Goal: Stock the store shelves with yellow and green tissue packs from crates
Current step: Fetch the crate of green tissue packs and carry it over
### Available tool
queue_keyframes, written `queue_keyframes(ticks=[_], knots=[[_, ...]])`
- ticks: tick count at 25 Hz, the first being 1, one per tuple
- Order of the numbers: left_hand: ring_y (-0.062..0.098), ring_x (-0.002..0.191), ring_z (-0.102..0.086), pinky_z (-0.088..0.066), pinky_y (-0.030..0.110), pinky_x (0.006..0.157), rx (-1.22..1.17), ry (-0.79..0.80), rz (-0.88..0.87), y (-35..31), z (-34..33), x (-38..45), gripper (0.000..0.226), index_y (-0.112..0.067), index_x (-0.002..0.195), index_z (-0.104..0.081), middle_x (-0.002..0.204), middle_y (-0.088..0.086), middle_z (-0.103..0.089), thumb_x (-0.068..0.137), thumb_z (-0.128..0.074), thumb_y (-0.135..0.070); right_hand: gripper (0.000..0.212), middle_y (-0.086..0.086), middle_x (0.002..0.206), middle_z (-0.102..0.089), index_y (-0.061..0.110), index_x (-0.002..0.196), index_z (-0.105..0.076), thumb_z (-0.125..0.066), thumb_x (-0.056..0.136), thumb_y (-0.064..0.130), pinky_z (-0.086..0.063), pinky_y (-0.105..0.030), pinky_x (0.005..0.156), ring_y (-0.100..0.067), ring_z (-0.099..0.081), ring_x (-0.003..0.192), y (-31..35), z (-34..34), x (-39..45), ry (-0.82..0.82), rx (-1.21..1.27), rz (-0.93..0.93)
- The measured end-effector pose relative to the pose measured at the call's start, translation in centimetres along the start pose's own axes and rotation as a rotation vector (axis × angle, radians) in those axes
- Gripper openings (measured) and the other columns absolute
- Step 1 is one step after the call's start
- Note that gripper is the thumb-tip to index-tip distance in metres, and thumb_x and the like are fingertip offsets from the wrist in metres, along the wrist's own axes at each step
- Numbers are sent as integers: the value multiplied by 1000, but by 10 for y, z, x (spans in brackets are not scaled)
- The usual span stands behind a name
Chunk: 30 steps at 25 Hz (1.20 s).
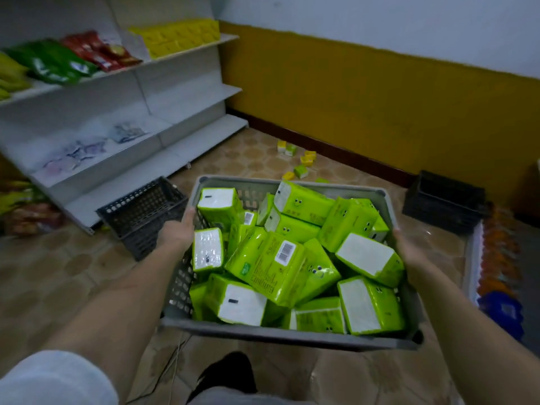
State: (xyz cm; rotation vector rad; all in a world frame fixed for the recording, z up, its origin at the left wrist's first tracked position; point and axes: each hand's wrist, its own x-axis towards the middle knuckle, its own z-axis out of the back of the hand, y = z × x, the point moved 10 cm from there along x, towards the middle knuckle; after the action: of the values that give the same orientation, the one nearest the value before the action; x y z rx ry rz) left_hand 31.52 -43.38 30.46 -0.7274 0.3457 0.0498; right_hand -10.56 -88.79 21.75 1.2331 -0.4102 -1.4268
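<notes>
- White shelf unit (187,92) stands at the left against the wall. Its upper shelf carries yellow tissue packs (178,36) at the far end, with red snack bags (96,51) and green snack bags (52,64) nearer the camera.
- Grey crate (280,334) is held up off the tiled floor (58,276), in front of the person's body and right of the shelf unit.
- Green tissue packs (271,264) fill the grey crate in a loose jumble, some flat, some on end, all lying between the two grips.
- Two black crates on the floor: empty black crate (143,214) tilted at the foot of the shelf unit, second black crate (444,200) by the yellow-painted wall.
- Left hand (175,232): grip clenched on the crate's left rim, thumb over the top edge.
- Right hand (409,249): grasps the crate's right rim; fingers hidden behind the wall.
- Small packs (301,162), yellow and green, lie scattered on the floor beyond the crate, near the wall.
</notes>
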Motion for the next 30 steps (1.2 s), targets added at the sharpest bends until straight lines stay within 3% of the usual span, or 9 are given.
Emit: queue_keyframes(ticks=[1,3,5,7,16,20,24,26,30], knots=[[39,102,-62,-49,43,88,-26,-31,20,-7,3,14,96,8,113,-61,114,27,-64,84,-33,-80,120,-14,136,-57,20,126,-61,-43,41,103,-43,-50,104,-33,-57,118,19,-22,33,53,-2,-3],[39,102,-62,-50,43,89,-52,-83,64,-24,6,49,96,8,112,-62,114,27,-64,84,-34,-79,100,-13,136,-56,15,125,-61,-42,65,92,-43,-49,104,-33,-55,119,80,-64,50,151,0,-18],[40,101,-62,-50,44,89,-51,-102,101,-35,3,89,96,9,110,-63,113,28,-64,84,-34,-78,70,-12,131,-55,7,126,-58,-38,92,65,-43,-45,102,-34,-53,120,156,-100,26,188,-24,42],[41,105,-61,-48,43,91,-41,-106,139,-50,-9,131,94,11,115,-60,117,29,-62,87,-36,-75,62,-20,132,-55,4,129,-56,-35,99,55,-43,-43,98,-37,-53,120,194,-141,62,240,-47,82],[39,103,-60,-46,39,85,-99,-85,218,-176,-52,323,99,10,118,-58,117,28,-61,84,-35,-79,66,-25,139,-50,-1,133,-54,-34,100,53,-41,-45,103,-39,-49,125,333,-277,242,274,-61,69],[42,108,-58,-46,44,92,-113,-108,213,-243,-72,404,96,13,120,-56,120,31,-59,88,-35,-74,64,-28,136,-50,-2,129,-56,-37,100,52,-38,-40,98,-40,-48,125,408,-317,328,226,-112,108],[40,104,-61,-50,44,92,-130,-172,252,-298,-108,477,94,11,117,-59,115,30,-61,88,-33,-75,111,-23,129,-58,8,125,-62,-40,60,96,-43,-51,104,-38,-56,117,445,-394,472,370,-168,58],[41,106,-60,-50,46,94,-125,-200,277,-319,-121,510,97,3,123,-58,121,29,-59,84,-30,-80,113,-18,123,-61,12,120,-64,-40,49,96,-45,-49,100,-35,-59,111,464,-431,552,423,-239,61],[40,108,-60,-48,43,96,-240,-281,433,-362,-137,568,108,6,120,-59,122,28,-59,75,-31,-88,94,-20,137,-52,5,135,-52,-48,78,79,-45,-45,98,-36,-54,120,577,-477,600,444,-229,65]])
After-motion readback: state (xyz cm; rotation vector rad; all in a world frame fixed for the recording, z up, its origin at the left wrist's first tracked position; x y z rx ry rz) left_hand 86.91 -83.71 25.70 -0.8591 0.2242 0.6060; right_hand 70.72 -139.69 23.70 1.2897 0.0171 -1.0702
